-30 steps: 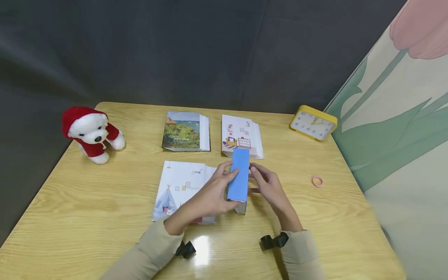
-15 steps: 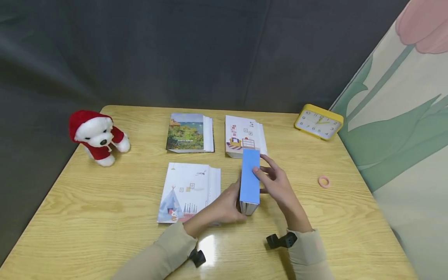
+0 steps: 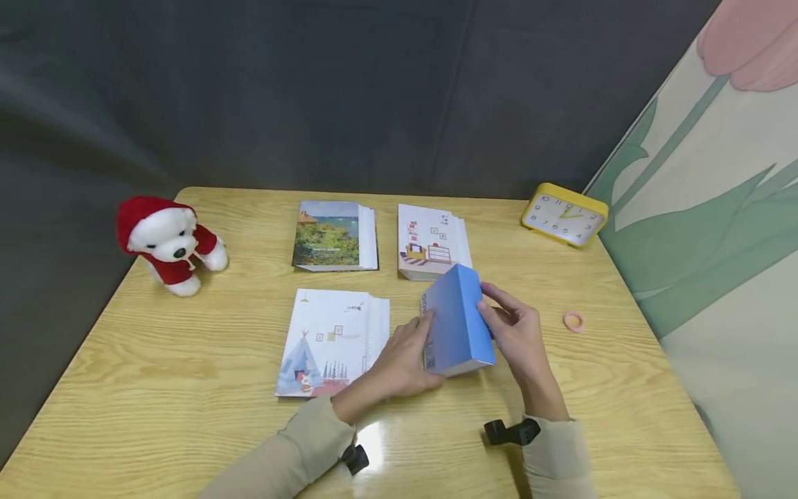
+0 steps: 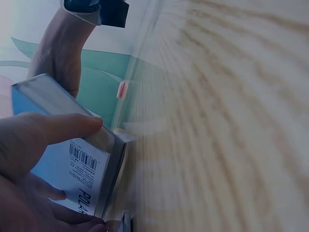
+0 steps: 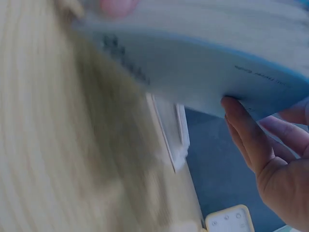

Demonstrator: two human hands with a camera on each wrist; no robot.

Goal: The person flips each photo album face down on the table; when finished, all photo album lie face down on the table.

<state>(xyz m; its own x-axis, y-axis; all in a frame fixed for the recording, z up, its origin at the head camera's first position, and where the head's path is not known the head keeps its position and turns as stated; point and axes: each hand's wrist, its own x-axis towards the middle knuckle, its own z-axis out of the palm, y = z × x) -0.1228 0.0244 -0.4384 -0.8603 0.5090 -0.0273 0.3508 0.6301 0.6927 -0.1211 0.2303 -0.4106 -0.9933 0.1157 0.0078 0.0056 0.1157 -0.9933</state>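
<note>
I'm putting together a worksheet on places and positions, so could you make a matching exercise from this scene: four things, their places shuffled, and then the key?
1. blue book
2. plush dog
3. yellow clock
4. pink ring

A. near the far right corner of the table
B. held between the left hand and the right hand
C. lying flat, right of both hands
D. near the far left corner

Pairs: 1-B, 2-D, 3-A, 4-C

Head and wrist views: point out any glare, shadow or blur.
Head view: white glare on the table beside the left sleeve; left wrist view: bluish cast, wood grain soft, barcode clearer; right wrist view: dark shadow on the table below the blue book, its larger lettering blurred.
</note>
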